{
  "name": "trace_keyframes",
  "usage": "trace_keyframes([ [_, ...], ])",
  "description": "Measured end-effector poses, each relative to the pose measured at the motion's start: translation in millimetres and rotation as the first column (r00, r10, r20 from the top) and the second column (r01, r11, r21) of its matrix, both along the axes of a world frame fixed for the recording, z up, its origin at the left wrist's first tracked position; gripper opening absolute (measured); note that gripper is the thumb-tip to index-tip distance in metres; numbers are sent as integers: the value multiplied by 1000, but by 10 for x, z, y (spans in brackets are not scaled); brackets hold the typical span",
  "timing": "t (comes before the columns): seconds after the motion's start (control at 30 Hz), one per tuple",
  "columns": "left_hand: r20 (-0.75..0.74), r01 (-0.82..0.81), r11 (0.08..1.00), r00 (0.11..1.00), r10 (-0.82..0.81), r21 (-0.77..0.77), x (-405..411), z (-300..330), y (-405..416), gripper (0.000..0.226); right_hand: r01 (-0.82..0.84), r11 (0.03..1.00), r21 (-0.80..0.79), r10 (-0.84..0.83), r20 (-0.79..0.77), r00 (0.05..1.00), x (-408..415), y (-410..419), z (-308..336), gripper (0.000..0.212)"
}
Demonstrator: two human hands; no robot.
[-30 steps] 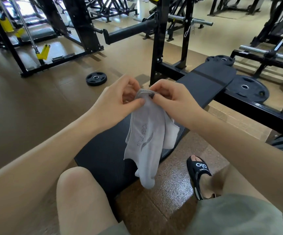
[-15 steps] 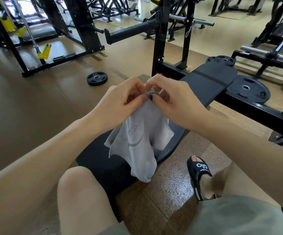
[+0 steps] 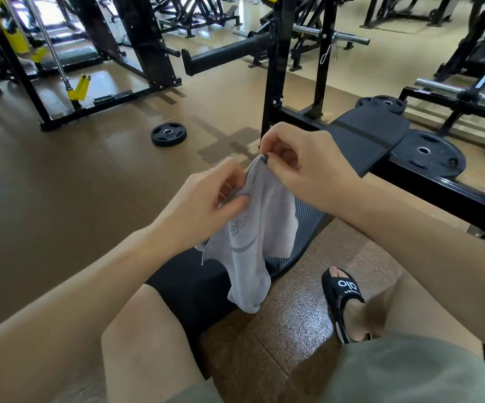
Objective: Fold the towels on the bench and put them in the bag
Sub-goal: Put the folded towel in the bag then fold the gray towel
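Two hands' fingers (image 3: 276, 162) pinching grey towel (image 3: 253, 237) top, cloth hanging below

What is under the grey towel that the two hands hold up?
Below the hanging towel lies the black bench pad, then speckled floor. The pad's part directly behind the cloth is hidden.

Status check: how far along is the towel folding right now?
Nothing looks finished: no folded towel shows and no bag is in view. In hand: the grey towel hangs unfolded above the bench, the right hand pinching its top corner, the left hand gripping the edge just below. Left: folding it and bagging it; other towels are not visible.
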State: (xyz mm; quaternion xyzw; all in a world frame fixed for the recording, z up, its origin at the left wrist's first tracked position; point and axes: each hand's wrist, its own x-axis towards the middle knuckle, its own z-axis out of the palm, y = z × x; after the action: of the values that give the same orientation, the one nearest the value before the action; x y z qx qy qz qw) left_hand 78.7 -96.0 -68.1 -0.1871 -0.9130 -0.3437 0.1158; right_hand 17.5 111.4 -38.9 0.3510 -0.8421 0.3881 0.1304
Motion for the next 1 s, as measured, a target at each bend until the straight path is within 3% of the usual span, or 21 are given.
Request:
trace_keyframes([
  [0.23, 83, -65, 998, 995, 64, 12, 36, -376, -145, 13, 35, 998, 55, -28, -122, 992, -53, 51, 51, 11],
  [0.47, 33, 6, 969, 999, 2, -245, 67, -526, -339, 24, 161, 984, 72, -146, -184, 972, -215, 145, 22, 13],
  [0.57, 34, 16, 933, 999, -4, -360, 119, -599, -460, 21, 195, 981, 13, -192, -130, 973, -266, 196, 24, 15],
  [0.77, 30, -15, 918, 999, 30, -396, 115, -569, -797, 17, 271, 963, 5, -271, 7, 962, -348, 322, 9, 28],
  [1.0, -128, -61, 833, 992, -11, -551, 57, -357, -1084, 23, 313, 949, -19, -306, 166, 937, -476, 399, -63, 24],
])
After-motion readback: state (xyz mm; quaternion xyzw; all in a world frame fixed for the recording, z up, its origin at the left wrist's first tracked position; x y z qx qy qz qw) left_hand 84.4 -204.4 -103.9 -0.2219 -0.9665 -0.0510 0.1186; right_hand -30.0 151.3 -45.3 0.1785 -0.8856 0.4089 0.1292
